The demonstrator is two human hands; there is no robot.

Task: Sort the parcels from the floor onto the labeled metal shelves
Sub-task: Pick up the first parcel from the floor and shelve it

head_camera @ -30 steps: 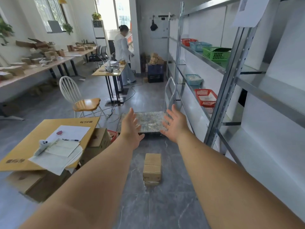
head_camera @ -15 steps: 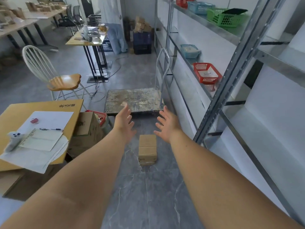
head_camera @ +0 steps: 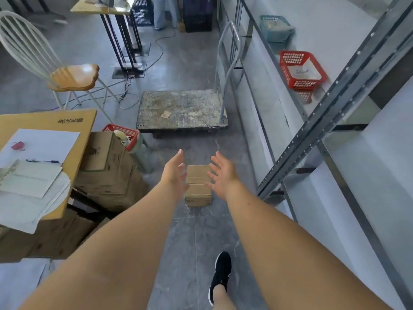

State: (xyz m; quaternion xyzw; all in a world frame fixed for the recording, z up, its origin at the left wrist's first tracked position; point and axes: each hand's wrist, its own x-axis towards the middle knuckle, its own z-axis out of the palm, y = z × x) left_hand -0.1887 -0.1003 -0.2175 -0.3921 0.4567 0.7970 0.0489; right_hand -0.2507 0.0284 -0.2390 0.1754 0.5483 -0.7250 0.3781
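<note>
A small brown cardboard parcel (head_camera: 197,186) lies on the grey floor, sealed with tape. My left hand (head_camera: 174,171) hovers over its left side with the fingers spread. Over its right side hangs my right hand (head_camera: 221,173), also spread and slightly blurred. Neither hand touches the parcel. The metal shelves (head_camera: 330,113) run along the right, with a slanted grey upright close to my right arm.
A flat trolley (head_camera: 181,110) with an upright handle stands beyond the parcel. Stacked cardboard boxes (head_camera: 107,171) and a board with papers (head_camera: 40,153) crowd the left. Red baskets (head_camera: 300,69) and a teal basket (head_camera: 276,27) sit on the shelf. A chair (head_camera: 67,77) stands at far left.
My view has tilted down and come closer to the parcel. Both hands have dropped from trolley height to either side of the parcel. A black shoe has come into view.
</note>
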